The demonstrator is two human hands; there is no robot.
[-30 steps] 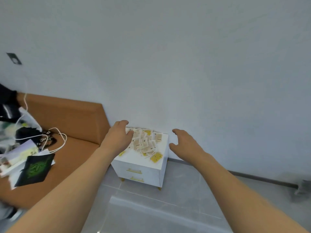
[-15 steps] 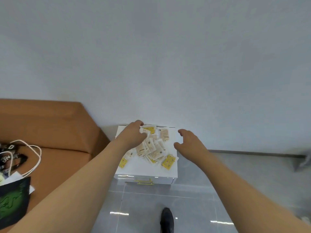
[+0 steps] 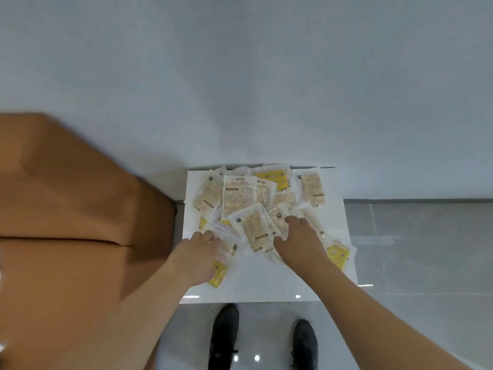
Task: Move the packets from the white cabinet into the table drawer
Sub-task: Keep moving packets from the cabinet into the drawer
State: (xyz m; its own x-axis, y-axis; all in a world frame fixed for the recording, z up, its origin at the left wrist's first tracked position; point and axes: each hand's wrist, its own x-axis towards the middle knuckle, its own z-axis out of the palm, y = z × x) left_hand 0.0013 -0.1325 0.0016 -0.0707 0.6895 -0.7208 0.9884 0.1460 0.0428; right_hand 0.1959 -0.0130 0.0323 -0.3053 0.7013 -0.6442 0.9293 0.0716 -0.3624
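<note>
Since half a second ago the view has tipped down over the white cabinet (image 3: 266,287), so its top now fills the middle of the frame, and both hands have come down onto the heap of packets (image 3: 240,198).

Packets lie scattered and overlapping across the cabinet top, mostly pale beige sachets with a few yellow ones, the pile thickest toward the wall at the upper edge of the top. One beige packet (image 3: 254,231) lies between the two hands. Left hand (image 3: 198,256), at lower left of the pile, rests palm down with fingers loosely spread over a couple of sachets, a yellow packet (image 3: 217,275) showing beside its wrist; whether it grips anything I cannot tell. Right hand (image 3: 301,240), at lower right, lies on the packets with fingers slightly bent, thumb toward the middle; its hold is equally unclear. Another yellow sachet (image 3: 337,256) sits just right of that wrist.

An orange-brown sofa (image 3: 74,209) fills the left side. Two black shoes (image 3: 224,335) stand on the grey tiled floor (image 3: 416,249) at the bottom.
</note>
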